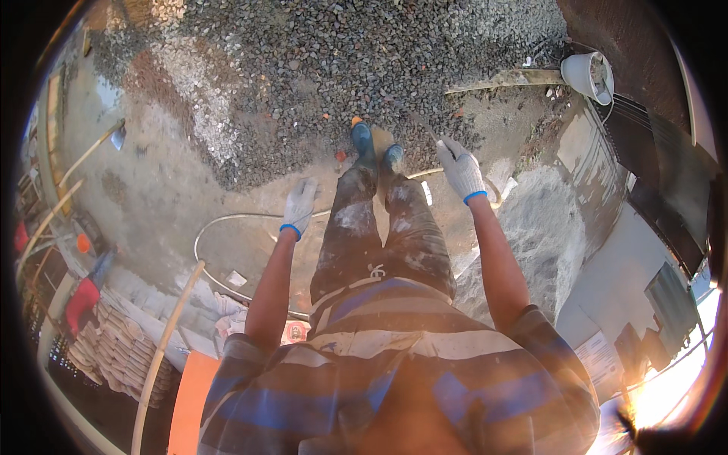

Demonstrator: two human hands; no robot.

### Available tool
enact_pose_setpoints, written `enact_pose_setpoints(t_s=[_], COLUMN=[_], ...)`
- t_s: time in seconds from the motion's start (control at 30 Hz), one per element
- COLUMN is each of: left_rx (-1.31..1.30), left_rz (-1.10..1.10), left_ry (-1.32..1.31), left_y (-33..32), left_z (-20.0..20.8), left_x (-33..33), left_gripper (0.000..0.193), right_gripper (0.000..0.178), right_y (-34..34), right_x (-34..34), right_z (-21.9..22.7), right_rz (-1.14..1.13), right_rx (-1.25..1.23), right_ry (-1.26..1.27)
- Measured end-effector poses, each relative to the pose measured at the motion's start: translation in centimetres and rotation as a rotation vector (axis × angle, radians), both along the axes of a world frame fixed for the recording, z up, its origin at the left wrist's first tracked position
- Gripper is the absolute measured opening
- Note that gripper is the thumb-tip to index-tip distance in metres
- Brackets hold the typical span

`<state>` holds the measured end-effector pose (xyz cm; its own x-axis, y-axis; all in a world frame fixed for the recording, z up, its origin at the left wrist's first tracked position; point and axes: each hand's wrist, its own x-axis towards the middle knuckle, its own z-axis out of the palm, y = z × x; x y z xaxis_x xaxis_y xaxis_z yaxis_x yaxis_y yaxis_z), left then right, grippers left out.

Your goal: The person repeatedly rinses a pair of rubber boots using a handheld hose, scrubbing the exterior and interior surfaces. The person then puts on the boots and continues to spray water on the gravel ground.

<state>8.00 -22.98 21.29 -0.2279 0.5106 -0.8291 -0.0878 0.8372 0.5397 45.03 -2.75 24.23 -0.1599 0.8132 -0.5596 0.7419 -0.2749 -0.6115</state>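
Observation:
My left hand, in a white knit glove with a blue cuff, hangs beside my left thigh. Its fingers look loosely stretched, with nothing visible in them. On the other side, my right hand wears a matching glove and reaches a little forward. Its fingers are curled, and a thin dark thing seems to stick out past them, too blurred to name. Beyond my boots spreads a heap of grey gravel. A pale hose loops over the ground below my left hand.
At the far right a white bucket stands by a wooden plank. Grey powdery material lies to my right. Stacked bags, a wooden pole and a person in red are at the left.

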Motion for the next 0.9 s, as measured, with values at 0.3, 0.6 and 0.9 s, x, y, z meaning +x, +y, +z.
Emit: enact_pose_setpoints(t_s=[0.3,0.6,0.9], left_rx=[0.106,0.044,-0.208], left_rz=[0.22,0.465,0.539], left_ry=[-0.792,-0.583,-0.076], left_y=[12.5,11.8,-2.1], left_z=[0.7,-0.1,-2.7], left_x=[10.8,7.4,-5.8], left_gripper=[0.085,0.104,0.078], right_gripper=[0.033,0.039,0.046], right_y=[4.4,6.7,6.5], right_x=[-14.4,-12.4,-0.3], right_z=[5.5,0.8,-3.0], right_rz=[-0.571,-0.353,-0.257], right_rx=[-0.571,-0.257,-0.256], right_ry=[0.548,0.301,0.001])
